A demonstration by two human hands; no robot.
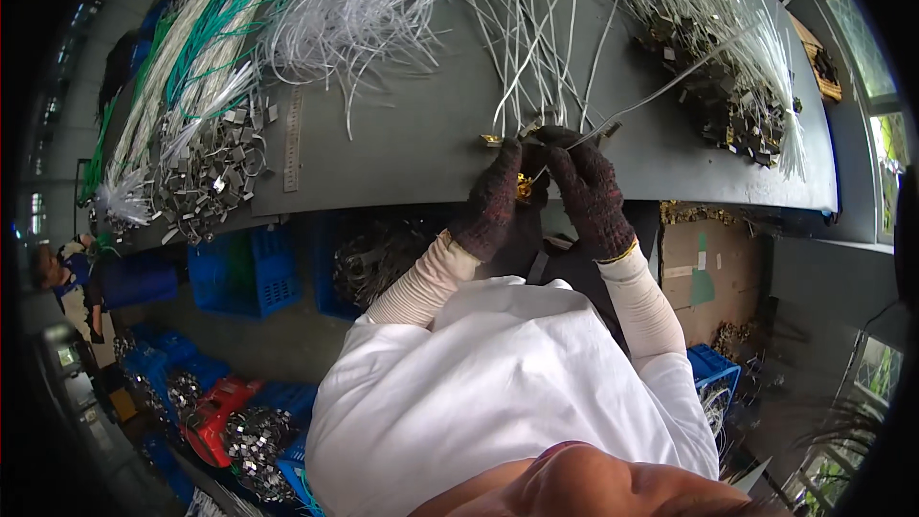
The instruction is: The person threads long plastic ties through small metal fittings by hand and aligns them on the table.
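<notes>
Via head view, I log: right gloved hand (595, 196) closed on a pale wire (699, 69); left gloved hand (490, 199) curled beside it, but I cannot tell its grip. Brass-coloured piece (524, 189) sits between both hands, near the front edge of the grey table (392, 158). Ruler-like strip (293, 142), table left: markings too small to read.

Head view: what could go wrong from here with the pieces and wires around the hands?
The small gold-coloured piece between the left hand and right hand is close to the table's front edge, so if it slipped it might fall.

The long wire slants from the right hand toward the wire pile on the right and might snag there.

The metal-ended cluster on the left reaches the front edge; a knock could tip pieces off.
</notes>
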